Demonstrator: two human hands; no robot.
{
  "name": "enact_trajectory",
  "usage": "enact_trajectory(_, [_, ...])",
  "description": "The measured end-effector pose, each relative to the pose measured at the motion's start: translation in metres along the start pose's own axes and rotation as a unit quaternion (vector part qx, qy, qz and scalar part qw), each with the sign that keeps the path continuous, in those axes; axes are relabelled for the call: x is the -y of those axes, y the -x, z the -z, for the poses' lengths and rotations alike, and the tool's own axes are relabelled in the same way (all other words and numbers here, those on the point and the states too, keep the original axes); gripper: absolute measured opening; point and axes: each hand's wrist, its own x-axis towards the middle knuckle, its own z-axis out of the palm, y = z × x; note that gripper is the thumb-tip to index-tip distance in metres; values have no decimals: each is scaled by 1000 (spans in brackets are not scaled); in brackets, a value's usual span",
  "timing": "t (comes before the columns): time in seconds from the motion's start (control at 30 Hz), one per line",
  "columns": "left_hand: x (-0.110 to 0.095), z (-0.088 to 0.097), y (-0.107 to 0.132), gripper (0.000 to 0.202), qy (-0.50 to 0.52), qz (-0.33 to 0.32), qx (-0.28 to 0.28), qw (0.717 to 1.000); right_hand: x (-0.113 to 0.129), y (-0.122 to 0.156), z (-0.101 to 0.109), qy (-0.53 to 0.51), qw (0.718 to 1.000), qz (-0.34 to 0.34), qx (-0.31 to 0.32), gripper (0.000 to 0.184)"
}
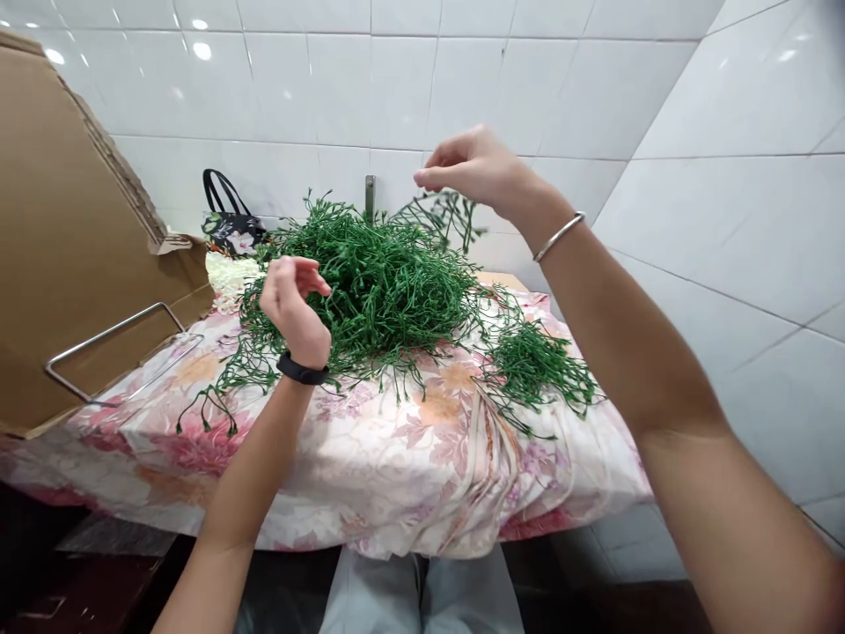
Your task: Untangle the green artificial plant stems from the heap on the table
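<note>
My right hand (476, 165), upper centre, pinches what seems, through blur, a green sprig (455, 218); my left hand (294, 310), left of centre, curls loosely, apparently empty. One small bunch (533, 363) lies right; the central heap (389, 286) looks mostly still unhandled.

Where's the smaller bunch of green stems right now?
In the head view, the smaller bunch lies on the flowered tablecloth at the right, just beside the big green pile and left of the right forearm.
</note>
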Motion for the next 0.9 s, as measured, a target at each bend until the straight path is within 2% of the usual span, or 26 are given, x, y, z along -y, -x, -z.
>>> enact_trajectory(0.1, [-3, 13, -21, 26, 24, 11, -67, 997, 8, 8, -3, 31, 999, 33, -18, 14])
enact_trajectory(0.17, [-4, 21, -32, 26, 41, 46, -94, 994, 10, 15, -10, 40, 997, 60, 15, 12])
enact_trajectory(0.3, [-1, 30, -42, 29, 52, 106, -115, 986, 15, 34, -27, 20, 977, 99, 186, 18])
enact_trajectory(0.4, [5, 32, -44, 24, 49, 112, -117, 986, 19, 60, -43, 45, 924, 109, 365, 27])
enact_trajectory(0.47, [7, 31, -43, 21, 49, 112, -117, 986, 19, 86, -58, 139, 884, 95, 435, 36])
enact_trajectory(0.53, [9, 31, -43, 20, 50, 111, -115, 986, 16, 116, -77, 282, 877, 86, 380, 55])
enact_trajectory(0.6, [10, 30, -43, 21, 49, 111, -114, 986, 9, 142, -95, 372, 867, 127, 308, 62])
enact_trajectory(0.67, [11, 30, -43, 21, 50, 110, -116, 986, 1, 159, -105, 396, 854, 171, 292, 46])
enact_trajectory(0.73, [10, 30, -43, 21, 51, 107, -120, 986, -5, 164, -107, 386, 854, 190, 294, 29])
enact_trajectory(0.8, [10, 30, -43, 21, 51, 107, -121, 986, -7, 160, -99, 359, 873, 178, 278, 21])
enact_trajectory(0.9, [10, 28, -41, 23, 52, 103, -117, 986, -8, 146, -80, 254, 935, 131, 211, 17])
